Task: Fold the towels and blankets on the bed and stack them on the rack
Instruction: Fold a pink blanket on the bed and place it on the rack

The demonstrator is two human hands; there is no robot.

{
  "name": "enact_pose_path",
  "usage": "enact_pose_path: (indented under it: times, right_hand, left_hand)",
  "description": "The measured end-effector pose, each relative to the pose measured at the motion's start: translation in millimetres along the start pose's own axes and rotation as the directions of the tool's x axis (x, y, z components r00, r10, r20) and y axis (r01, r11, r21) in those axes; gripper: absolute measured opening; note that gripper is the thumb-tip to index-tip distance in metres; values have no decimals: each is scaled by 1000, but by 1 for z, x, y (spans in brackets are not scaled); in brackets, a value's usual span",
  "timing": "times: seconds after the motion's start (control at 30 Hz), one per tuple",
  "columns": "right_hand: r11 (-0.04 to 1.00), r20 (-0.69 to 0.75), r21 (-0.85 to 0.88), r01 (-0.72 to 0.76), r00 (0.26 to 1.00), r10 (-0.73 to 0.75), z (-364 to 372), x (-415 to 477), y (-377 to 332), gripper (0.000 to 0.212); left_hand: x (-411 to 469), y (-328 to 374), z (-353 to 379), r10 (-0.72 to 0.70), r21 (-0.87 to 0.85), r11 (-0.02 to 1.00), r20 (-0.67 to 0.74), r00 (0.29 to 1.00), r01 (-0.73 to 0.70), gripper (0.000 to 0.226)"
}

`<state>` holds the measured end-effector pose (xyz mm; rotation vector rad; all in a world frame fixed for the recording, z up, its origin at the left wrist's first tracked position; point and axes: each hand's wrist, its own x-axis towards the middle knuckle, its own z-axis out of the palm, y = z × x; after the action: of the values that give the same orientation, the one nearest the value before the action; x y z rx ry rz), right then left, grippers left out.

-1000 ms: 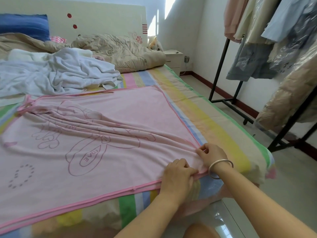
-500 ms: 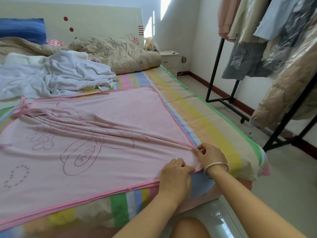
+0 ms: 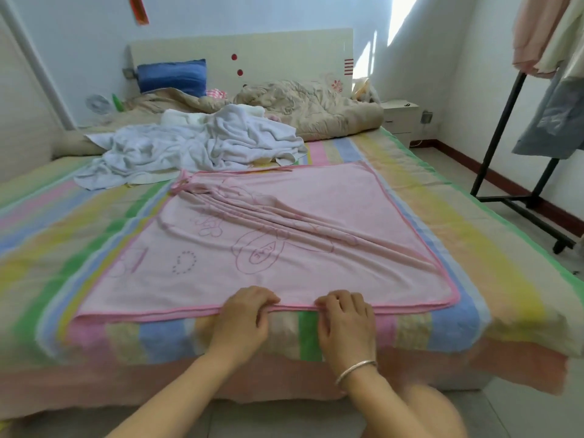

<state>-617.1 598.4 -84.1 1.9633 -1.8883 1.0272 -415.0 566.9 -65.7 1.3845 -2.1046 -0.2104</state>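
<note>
Pink blanket lies flat on the striped bed, layers doubled at the near edge, pink hem, cartoon outline print, diagonal creases from far-left corner toward near-right. White towels heaped just behind it. Left grip and right grip sit side by side on the near edge, both closed, fingers curled over the hem and holding it.

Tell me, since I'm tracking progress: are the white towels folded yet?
No, the white towels lie in a crumpled heap on the bed, beyond the pink blanket.
</note>
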Motion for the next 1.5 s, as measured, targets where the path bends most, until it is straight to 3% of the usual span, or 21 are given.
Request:
enact_pose_path:
  times: [0.1,0.27,0.33,0.5,0.67,0.83,0.93,1.03,1.13,1.3,1.5]
  right_hand:
    - [998,17,11,58,998,-58,7,1,-34,13]
    - [983,123,-44,177,978,-171,13,10,-67,27]
    - [980,146,-40,193,972,-186,15,16,-76,28]
    - [967,181,34,254,950,-256,31,27,-95,27]
    - [936,179,121,331,920,-348,50,36,-102,28]
    - [882,62,88,463,881,-469,54,39,-99,9]
    - [862,29,52,505,862,-507,54,40,-97,24]
    - [853,10,44,521,853,-521,56,41,-98,14]
    - [863,-2,37,504,864,-504,57,43,-99,24]
    - [850,-10,45,524,851,-524,51,35,-97,29]
    - [847,15,3,532,847,-532,53,29,-94,28]
  left_hand:
    - [-24,-34,-36,-46,152,987,-17,999,48,37]
    - [-48,-101,-98,-325,307,888,-107,940,342,39]
    - [-53,-124,-118,-367,342,857,-122,922,386,37]
    - [-54,-152,-137,-300,444,840,-100,949,312,29]
    - [-57,-172,-143,-198,561,799,-93,976,215,38]
    - [-62,-183,-153,-264,617,733,-130,956,286,37]
    - [-61,-186,-155,-280,650,695,-150,948,308,35]
    - [-58,-195,-157,-338,680,630,-195,921,375,31]
    - [-60,-201,-162,-419,694,587,-182,890,418,27]
    - [-68,-203,-174,-462,673,604,-140,876,427,25]
    - [-72,-195,-166,-537,749,514,-100,838,419,31]
